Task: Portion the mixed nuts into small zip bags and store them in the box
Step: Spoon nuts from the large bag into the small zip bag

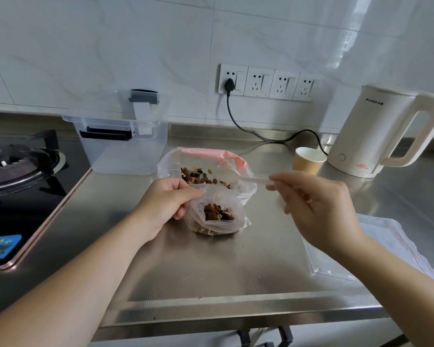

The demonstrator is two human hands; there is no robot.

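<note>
From the head view, your left hand (pixel 164 200) pinches the rim of the small clear zip bag (pixel 217 214), already part filled with brown mixed nuts (pixel 218 213), and holds its mouth open. Your right hand (pixel 316 206) pinches the handle end of the white plastic spoon (pixel 238 177); its long axis runs left, and the bowl is in the large clear bag with pink strip (pixel 206 159), just behind the small one. The clear plastic box (pixel 122 146) stands further back left, nearer your left hand.
</note>
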